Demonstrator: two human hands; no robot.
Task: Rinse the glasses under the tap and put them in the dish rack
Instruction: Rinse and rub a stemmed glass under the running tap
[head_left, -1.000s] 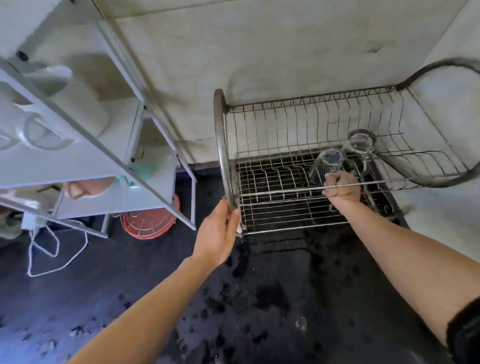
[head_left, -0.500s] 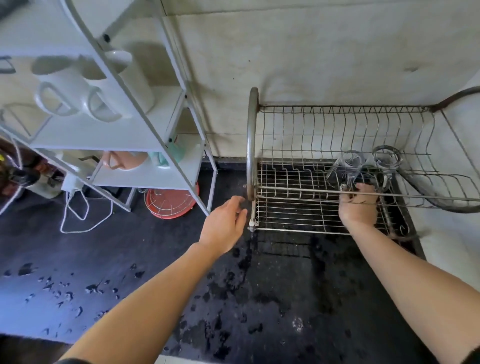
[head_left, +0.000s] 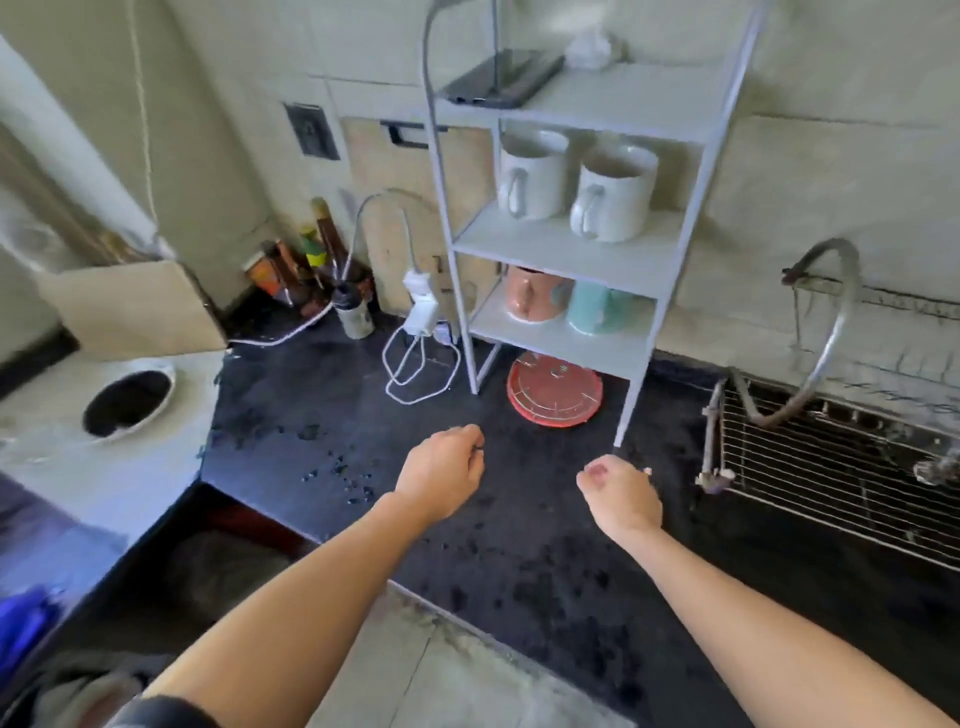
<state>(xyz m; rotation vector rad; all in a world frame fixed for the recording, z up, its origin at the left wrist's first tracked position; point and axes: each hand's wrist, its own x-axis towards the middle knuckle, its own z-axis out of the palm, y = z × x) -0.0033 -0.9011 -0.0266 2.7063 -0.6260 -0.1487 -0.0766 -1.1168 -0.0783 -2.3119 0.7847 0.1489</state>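
Head view: right hand (head_left: 618, 499) now off dish rack (head_left: 831, 467), glass racked; left hand (head_left: 441, 475) likewise, both loosely curled, empty.

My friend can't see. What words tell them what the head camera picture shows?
Two empty hands, left hand and right hand, hover with loosely curled fingers over a wet black counter. Behind stands a white shelf holding mugs; a wire dish rack sits at the right edge.
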